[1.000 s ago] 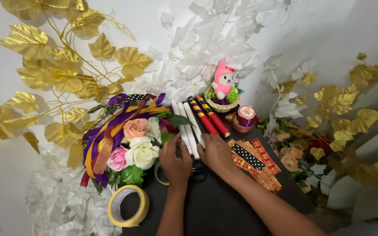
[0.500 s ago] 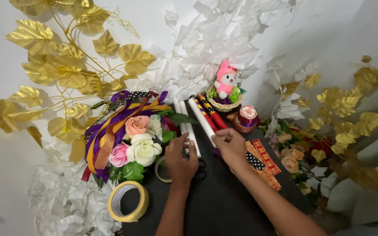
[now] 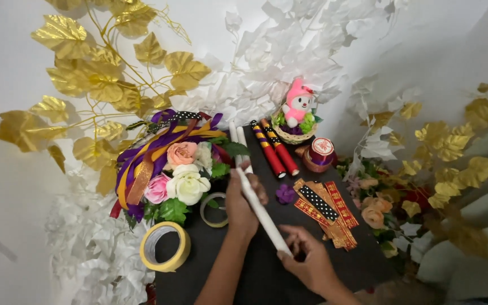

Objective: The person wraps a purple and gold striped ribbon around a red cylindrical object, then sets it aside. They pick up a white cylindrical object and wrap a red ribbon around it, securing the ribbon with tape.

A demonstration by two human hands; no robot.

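Just right of the flower bouquet (image 3: 176, 175), over the dark worktop (image 3: 244, 282), a white rolled stick (image 3: 260, 210) is lying slantwise between both hands, its long axis running from upper left, near the bouquet, down to lower right. The left hand (image 3: 241, 204) is gripping the upper stretch, fingers (image 3: 258, 192) clamped around it. The right hand (image 3: 309, 261) is pinching the lower end, fingers closed on the tip. Both forearms are reaching up from the near edge, the left one straighter, the right angling in from farther away from the bouquet.
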